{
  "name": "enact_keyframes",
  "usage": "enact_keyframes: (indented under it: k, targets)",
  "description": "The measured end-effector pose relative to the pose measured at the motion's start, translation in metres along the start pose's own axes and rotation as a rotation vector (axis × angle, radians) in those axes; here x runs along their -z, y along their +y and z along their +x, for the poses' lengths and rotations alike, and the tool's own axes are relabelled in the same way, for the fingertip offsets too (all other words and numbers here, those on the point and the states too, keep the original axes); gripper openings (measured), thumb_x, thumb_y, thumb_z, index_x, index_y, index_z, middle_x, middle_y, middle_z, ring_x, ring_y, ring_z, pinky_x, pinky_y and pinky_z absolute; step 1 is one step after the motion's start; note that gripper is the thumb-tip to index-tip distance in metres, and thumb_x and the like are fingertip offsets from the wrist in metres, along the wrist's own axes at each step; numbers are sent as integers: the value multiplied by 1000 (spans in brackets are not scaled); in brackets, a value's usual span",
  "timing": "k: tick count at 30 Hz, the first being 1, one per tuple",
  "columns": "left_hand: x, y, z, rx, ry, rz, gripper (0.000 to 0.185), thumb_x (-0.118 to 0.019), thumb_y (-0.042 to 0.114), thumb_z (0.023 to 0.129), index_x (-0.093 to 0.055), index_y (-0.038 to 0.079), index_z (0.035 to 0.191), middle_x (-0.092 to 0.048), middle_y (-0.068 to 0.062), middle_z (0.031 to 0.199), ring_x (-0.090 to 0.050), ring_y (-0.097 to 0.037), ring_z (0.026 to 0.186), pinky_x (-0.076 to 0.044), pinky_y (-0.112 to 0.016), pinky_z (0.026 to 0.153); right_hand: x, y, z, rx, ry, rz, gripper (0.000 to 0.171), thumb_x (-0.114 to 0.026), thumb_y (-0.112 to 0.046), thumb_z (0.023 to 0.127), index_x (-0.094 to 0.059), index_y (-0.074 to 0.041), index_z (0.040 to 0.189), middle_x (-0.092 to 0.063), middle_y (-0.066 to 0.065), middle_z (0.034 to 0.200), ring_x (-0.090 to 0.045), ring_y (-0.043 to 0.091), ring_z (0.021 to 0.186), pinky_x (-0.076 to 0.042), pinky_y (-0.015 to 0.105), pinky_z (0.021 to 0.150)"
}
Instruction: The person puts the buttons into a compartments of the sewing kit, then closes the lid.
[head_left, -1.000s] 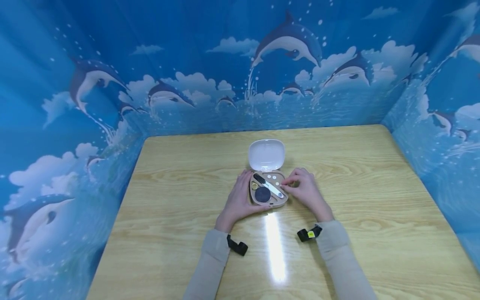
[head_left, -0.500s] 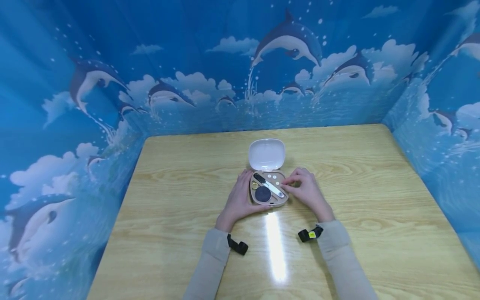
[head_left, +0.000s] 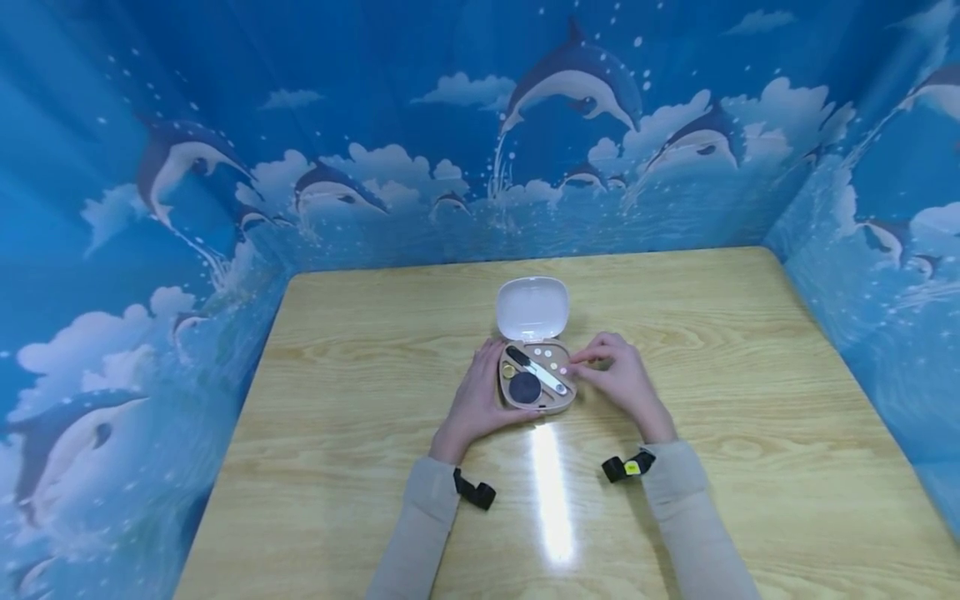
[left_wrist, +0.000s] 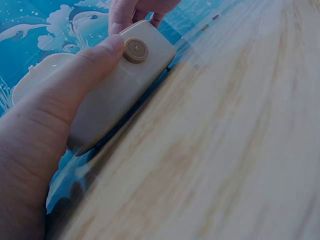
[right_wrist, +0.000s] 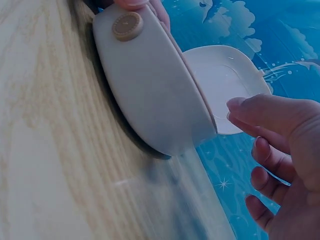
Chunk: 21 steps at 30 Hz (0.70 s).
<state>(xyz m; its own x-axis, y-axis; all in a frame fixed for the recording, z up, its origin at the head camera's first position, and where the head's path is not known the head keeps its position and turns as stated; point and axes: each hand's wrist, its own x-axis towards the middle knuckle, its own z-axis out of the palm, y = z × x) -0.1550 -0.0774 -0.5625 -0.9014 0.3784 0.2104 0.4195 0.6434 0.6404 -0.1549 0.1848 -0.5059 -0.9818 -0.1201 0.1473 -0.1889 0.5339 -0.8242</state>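
Note:
A small beige sewing kit box lies open on the table, its white lid tipped back. Inside are several small white buttons, a slim white tool with a black end, a dark round disc and a small gold ring-like piece. My left hand grips the box from the left, thumb along its front beside a round brown catch. Just off the right rim is my right hand. In the right wrist view its thumb and index tips come together with nothing visible between them; the other fingers curl loosely.
The wood-grain table extends around the box on all sides. Behind it and at both sides hangs a blue dolphin-print curtain. A black wrist camera is strapped on each wrist. Light reflects off the tabletop in front of the box.
My right hand has drawn back slightly to the right from the buttons. A button that its fingertips covered now shows in the box. The left hand and box stay put.

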Motion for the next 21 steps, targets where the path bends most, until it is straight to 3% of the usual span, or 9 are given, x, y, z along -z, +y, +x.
enact_keyframes:
  k: [10, 17, 21]
  targets:
    - [0, 0, 0, 2, 0, -2, 127, -79, 75, 60, -18, 24, 159, -24, 3, 162, -9, -17, 151, -17, -45, 122, 8, 3, -1, 15, 39, 17, 10, -81, -7, 81, -78, -8, 91, -62, 5, 91, -53, 21, 90, -48, 46, 84]
    - [2, 2, 0, 16, -10, 1, 127, -81, 74, 60, -20, 22, 159, -24, 3, 163, -8, -15, 151, -18, -44, 121, 19, 5, -4, 12, 66, 37, 12, -81, -8, 81, -78, -7, 92, -62, 6, 92, -53, 20, 90, -48, 40, 82]
    - [2, 1, -1, 23, -12, -3, 127, -80, 75, 60, -19, 23, 159, -23, 3, 163, -8, -16, 151, -18, -46, 121, 25, 8, -6, 21, 88, 49, 11, -82, -9, 81, -78, -6, 91, -62, 6, 92, -53, 19, 90, -48, 43, 82]
